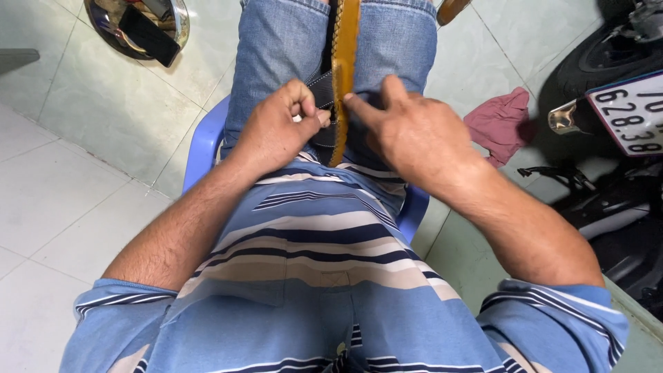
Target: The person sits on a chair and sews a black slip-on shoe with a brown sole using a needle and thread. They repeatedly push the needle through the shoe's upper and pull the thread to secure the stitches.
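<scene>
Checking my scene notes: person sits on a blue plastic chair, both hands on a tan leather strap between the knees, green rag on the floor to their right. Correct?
One error: the rag is dusty red, not green, as the head view shows. The rest holds: blue chair, left hand and right hand on the tan strap between the knees.

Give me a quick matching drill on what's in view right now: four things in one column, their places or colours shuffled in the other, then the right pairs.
Things:
1. leather strap
2. plastic chair
3. crumpled cloth
4. motorbike

Places or colours:
A. blue, under the seated person
B. dark red, on the floor tiles
C. tan, lying along the lap between the left hand and the right hand
D. black, parked at the right edge of the view

Pairs: 1-C, 2-A, 3-B, 4-D
</scene>
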